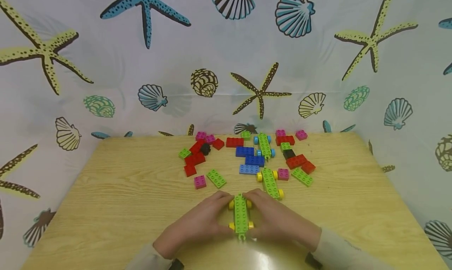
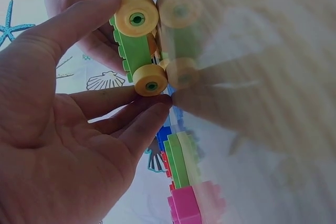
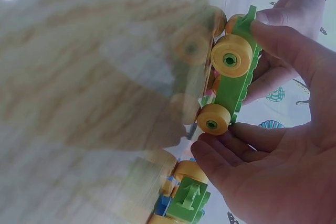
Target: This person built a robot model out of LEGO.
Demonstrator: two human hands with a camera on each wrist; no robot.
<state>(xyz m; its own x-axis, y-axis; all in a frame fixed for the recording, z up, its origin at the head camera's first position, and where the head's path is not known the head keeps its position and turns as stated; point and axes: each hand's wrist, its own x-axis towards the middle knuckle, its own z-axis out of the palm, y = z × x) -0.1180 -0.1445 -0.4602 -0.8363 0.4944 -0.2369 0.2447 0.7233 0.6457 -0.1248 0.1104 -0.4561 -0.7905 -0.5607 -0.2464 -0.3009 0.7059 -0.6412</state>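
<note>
Gripping green wheeled chassis (image 1: pixel 241 217) btwn both hands: L hand (image 1: pixel 197 227) & R hand (image 1: pixel 279 221), fingers curled round sides.

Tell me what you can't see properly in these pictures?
- Car: head view, both hands cover its sides, so each grip is unclear there.
- Table: both wrist views, blurred; it is too close to the camera.
- Pink brick: left wrist view, cut off by the bottom edge.
- Far brick pile: head view, too small to count studs.

A play corner: toy bricks (image 1: pixel 248 160) on wooden table (image 1: pixel 106 199), seashell curtain (image 1: pixel 106 66).
</note>
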